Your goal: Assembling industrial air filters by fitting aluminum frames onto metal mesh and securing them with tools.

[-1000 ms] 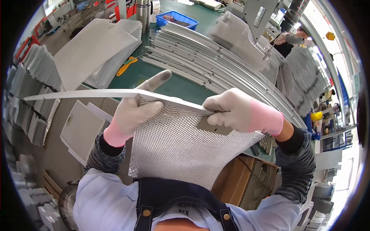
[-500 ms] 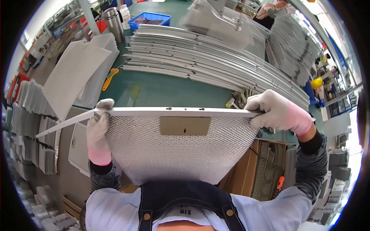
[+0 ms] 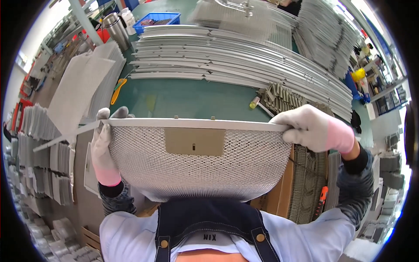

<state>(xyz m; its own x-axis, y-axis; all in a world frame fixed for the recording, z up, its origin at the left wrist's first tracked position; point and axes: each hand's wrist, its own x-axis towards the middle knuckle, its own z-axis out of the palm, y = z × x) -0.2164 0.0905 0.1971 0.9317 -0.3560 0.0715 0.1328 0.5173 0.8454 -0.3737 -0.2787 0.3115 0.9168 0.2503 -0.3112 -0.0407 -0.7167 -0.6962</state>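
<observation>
A silvery expanded-metal mesh panel (image 3: 205,174) is in front of my chest, its far edge along a thin white metal frame strip (image 3: 192,123). A tan metal plate (image 3: 194,141) with a small slot lies against the mesh at that edge. My left hand (image 3: 104,150), in a white and pink glove, grips the strip's left corner with its fingers over the top. Beyond that corner, another length of the strip (image 3: 65,138) sticks out to the left, off the mesh. My right hand (image 3: 312,126), gloved alike, pinches the right end, thumb beneath.
Long metal strips (image 3: 209,56) lie stacked across the green table (image 3: 174,98). Nearby are a yellow-handled tool (image 3: 118,91), a hammer with a yellowish head (image 3: 254,103) and tan metal pieces (image 3: 283,98). Mesh sheets (image 3: 83,83) stand left; a carton (image 3: 281,192) and an orange cutter (image 3: 321,201) sit right.
The panel has tilted, so its mesh bows more and the strip's notched face shows less. My left hand has moved slightly left, its fingers now over the corner. The view has shifted a little.
</observation>
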